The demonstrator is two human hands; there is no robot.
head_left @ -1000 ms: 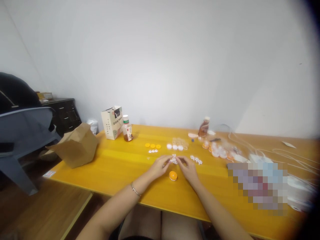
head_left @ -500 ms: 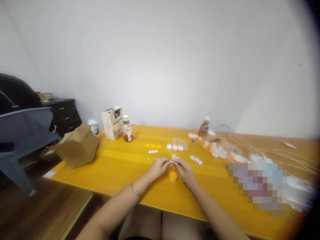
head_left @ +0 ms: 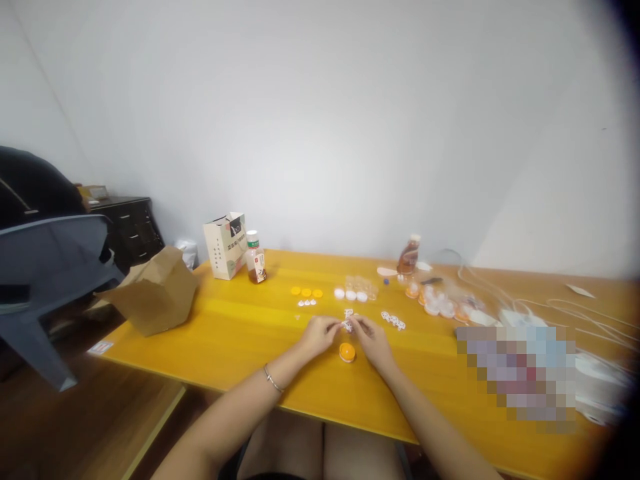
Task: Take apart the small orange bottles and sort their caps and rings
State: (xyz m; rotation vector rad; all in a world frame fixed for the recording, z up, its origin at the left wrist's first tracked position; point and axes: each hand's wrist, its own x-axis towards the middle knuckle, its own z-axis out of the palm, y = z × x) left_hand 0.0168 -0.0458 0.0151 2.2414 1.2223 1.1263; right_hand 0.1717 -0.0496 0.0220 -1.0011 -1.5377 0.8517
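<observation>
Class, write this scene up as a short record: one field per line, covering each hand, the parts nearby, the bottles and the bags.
Left hand: fingertips at small white part
Right hand: fingertips at same part
Nearest the person: round orange-and-white piece
Rows: three yellow discs; three smaller white pieces; three white discs
Bottles: green-banded bottle, brown bottle
Bags: printed paper bag, brown paper bag
Surface: yellow-brown table
Unclear: pixelated patch, right

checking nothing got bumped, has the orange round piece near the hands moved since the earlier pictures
No. The orange round piece shows no clear shift in any direction, judged against the row of yellow discs farther back on its left.
</observation>
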